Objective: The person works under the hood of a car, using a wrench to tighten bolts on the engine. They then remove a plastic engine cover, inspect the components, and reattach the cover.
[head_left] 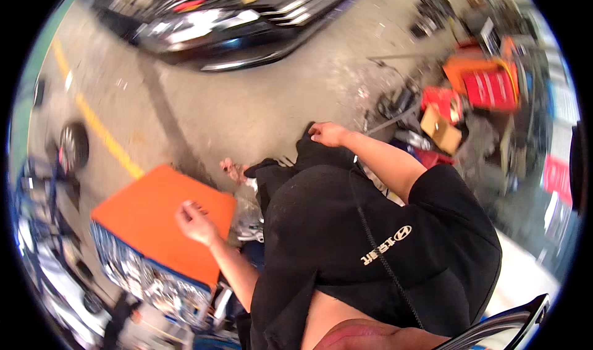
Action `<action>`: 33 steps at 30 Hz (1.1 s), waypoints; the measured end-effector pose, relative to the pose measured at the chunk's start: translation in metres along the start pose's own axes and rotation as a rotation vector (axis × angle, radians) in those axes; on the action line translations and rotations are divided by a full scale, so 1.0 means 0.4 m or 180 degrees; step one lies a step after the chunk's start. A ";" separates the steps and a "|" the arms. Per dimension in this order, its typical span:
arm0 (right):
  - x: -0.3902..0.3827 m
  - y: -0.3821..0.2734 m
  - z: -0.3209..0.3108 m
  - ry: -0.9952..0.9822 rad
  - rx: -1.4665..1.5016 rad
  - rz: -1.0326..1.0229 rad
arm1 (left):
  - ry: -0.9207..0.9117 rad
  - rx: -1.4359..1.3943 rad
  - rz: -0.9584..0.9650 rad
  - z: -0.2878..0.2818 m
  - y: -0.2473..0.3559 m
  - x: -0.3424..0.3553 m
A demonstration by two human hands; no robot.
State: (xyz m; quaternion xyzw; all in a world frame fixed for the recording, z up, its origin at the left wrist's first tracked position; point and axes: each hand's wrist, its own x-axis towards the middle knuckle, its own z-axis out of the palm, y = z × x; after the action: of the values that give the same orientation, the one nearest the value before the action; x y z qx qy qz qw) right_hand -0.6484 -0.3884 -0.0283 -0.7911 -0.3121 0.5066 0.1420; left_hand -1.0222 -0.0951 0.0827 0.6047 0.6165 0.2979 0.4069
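My left hand (197,224) hovers over an orange flat top (164,211) of a blue tool cart, its fingers loosely bent and apart. Nothing shows in it, though motion blurs the fingertips. Farther forward, my right hand (328,134) hangs beside my black trouser leg (306,152), seemingly against the cloth. Its thumb and fingers are a little apart, and I see nothing held there. Along the cart's near side lie many shiny metal tools (151,282). Clear plastic wrapping (247,217) shows between the cart and my leg.
A black car front (241,47) with raised or removed hood stands ahead. Red boxes (488,89), an open cardboard box (440,130) and loose dark parts (398,103) clutter the right. At left are a wheel (74,147) and a yellow floor line (102,134).
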 end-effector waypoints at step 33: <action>0.280 1.248 0.498 0.2664 0.4507 0.4015 | -0.4733 0.4595 0.0958 1.491 0.141 0.003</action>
State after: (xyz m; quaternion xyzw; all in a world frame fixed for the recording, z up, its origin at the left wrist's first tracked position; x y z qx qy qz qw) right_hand -0.6185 -0.7169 -0.4670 -0.6589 0.6025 0.2409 0.3805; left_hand -0.4795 -0.1632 -0.1621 0.8052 0.1607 -0.5403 0.1844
